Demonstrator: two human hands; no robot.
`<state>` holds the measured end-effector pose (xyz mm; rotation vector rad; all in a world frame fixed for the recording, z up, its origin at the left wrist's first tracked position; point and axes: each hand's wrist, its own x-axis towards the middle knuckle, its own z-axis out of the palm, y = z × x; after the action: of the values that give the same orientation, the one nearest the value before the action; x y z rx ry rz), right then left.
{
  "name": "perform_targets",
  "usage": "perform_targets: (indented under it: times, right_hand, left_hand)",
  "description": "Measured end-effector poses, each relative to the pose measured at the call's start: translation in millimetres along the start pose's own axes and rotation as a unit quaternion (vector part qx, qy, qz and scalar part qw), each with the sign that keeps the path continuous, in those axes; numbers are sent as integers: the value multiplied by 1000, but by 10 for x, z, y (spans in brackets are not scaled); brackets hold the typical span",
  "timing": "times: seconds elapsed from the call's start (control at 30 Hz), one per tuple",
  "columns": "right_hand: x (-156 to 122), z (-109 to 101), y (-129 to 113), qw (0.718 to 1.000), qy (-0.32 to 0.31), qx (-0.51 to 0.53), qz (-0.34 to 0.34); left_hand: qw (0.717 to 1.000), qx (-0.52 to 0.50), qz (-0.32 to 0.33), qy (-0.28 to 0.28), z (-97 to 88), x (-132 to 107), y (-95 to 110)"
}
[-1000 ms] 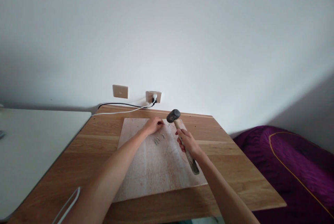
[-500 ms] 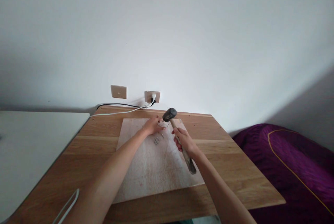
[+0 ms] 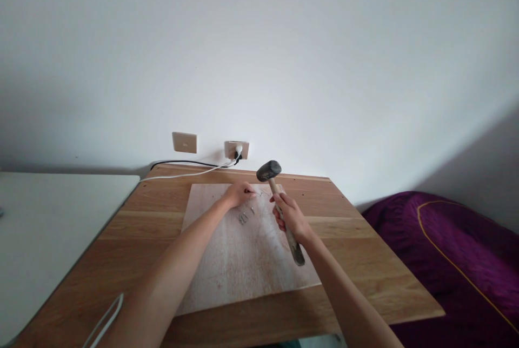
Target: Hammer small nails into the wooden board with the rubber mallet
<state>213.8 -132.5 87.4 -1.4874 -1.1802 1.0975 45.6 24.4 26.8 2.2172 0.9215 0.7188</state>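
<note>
From the head view, the right hand (image 3: 290, 217) is clenched around the wooden handle of a hammer (image 3: 268, 171), whose dark head is raised above the far edge of a pale board (image 3: 243, 267). The left hand (image 3: 239, 194) rests on that board with its fingertips drawn together; whether they pinch anything is too small to tell. Loose nails (image 3: 245, 216) lie just beside both hands. The board lies on a wooden table (image 3: 365, 267), near a purple bedspread (image 3: 454, 251).
</note>
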Motion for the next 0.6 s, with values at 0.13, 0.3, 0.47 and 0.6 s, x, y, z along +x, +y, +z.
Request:
perform_targets:
  times: [0.13,0.3,0.47,0.6]
  right_hand:
    - [32,13,35,998,-17,-55,25]
    - [32,73,119,995,-9,-75,65]
    - [32,38,175,999,3,-1,42]
    - [2,13,216,998,-6,-33,60]
  left_hand:
    - [998,53,0,32,19,-7,10]
    - [997,52,-16,57,21,-25,16]
    - [999,17,7,43,22,-3,-34]
    - [999,14,15,41,31,11,-64]
